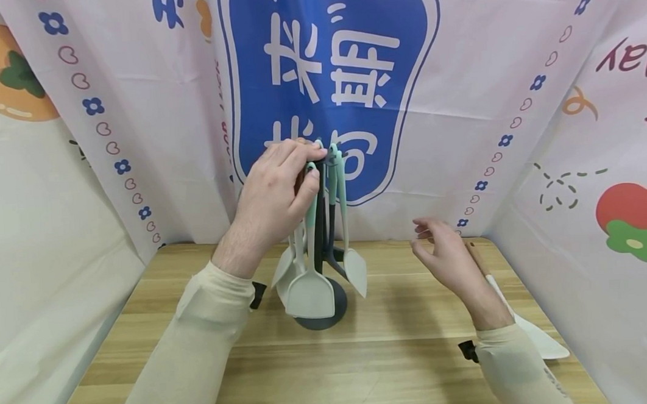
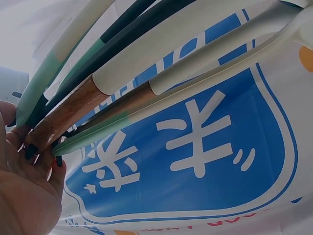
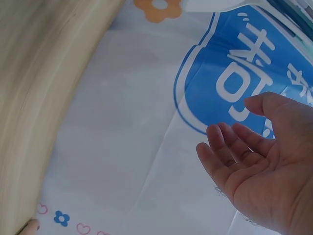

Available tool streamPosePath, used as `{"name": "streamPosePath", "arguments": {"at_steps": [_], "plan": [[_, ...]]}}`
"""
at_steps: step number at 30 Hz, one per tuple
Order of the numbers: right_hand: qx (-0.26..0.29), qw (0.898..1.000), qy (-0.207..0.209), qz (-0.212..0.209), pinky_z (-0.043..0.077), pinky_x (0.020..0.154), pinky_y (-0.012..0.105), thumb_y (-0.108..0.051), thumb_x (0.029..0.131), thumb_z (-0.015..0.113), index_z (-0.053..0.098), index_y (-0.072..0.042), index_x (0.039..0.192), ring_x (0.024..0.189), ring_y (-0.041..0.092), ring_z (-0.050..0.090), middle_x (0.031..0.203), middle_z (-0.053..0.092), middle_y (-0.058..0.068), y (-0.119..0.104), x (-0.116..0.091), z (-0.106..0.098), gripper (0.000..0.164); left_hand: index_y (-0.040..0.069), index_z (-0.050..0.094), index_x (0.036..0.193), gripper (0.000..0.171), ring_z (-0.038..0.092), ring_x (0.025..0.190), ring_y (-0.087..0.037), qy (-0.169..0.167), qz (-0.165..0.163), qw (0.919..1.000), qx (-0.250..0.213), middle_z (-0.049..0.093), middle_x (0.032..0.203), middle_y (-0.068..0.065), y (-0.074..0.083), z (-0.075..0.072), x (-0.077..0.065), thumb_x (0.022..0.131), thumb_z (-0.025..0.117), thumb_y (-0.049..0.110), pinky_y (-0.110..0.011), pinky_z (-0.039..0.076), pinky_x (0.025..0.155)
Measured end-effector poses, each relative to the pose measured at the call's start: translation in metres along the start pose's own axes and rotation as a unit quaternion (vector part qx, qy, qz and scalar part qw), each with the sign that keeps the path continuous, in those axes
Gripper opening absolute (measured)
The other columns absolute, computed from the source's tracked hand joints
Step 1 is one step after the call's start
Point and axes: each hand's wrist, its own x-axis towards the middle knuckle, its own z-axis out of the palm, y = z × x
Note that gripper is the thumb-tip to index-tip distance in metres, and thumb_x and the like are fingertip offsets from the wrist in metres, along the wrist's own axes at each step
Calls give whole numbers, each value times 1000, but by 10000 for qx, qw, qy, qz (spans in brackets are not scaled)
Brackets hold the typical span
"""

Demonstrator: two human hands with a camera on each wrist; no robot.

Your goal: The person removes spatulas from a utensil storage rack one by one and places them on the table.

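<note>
A dark rotating-style utensil stand (image 1: pixel 337 306) with a round base stands upright on the table. Several utensils hang from its top, among them a pale spatula (image 1: pixel 310 295) with a mint-green handle in front and a smaller pale one (image 1: pixel 356 271) at its right. My left hand (image 1: pixel 272 183) grips the top of the stand, thumb in front and fingers over it. Wooden handles, one of them a brown handle (image 2: pixel 71 115), hang beside that hand in the left wrist view. Over the table's right side my right hand (image 1: pixel 447 259) is held loosely, holding nothing.
A white turner (image 1: pixel 539 337) with a wooden handle lies along the table's right edge, partly behind the right forearm. Printed cloth (image 1: pixel 452 140) encloses the wooden table (image 1: pixel 387 369) at the back and both sides.
</note>
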Motion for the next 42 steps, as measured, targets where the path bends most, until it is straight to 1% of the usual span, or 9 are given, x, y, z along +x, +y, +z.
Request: {"name": "streamPosePath", "arguments": {"at_steps": [8,15,25,33,39,42], "plan": [[82,9996,63,-249,61,121,63,-7,111,72,65,5,157,132,45,75,141,76,26,-23,1,12,48,13,74,154,48,65,154,-33,11,-4,10000,-9,73,160,-11,1,1,0,118,49,33,-54,44,143],[135,9984,100,-547,63,119,61,-8,110,75,67,3,156,130,41,76,139,78,23,-43,5,23,48,13,74,154,48,64,155,-34,22,-9,10000,7,73,160,-12,1,1,0,118,48,33,-54,43,144],[248,9967,-22,-776,63,120,59,-11,110,76,67,1,157,132,38,76,139,78,20,-70,8,35,49,12,74,154,48,64,155,-34,68,-11,10000,5,72,160,-12,0,2,-1,118,50,32,-54,42,145],[516,9936,-104,-1002,65,119,57,-11,111,77,66,0,157,133,37,76,141,77,19,-91,11,46,49,12,74,153,49,65,154,-34,142,41,9999,34,73,159,-12,0,3,0,118,49,32,-54,43,144],[777,9920,-44,-997,66,119,56,-12,110,79,66,-1,158,133,35,76,141,76,18,-99,14,57,50,11,74,153,48,65,154,-34,139,35,9999,42,73,159,-12,0,3,0,118,49,32,-54,42,144],[1056,9899,-8,-949,66,120,56,-9,110,79,64,-1,160,134,36,76,143,74,19,-102,15,61,53,11,74,154,49,65,154,-34,139,42,9999,39,72,159,-12,1,3,0,118,49,32,-54,43,144]]}}
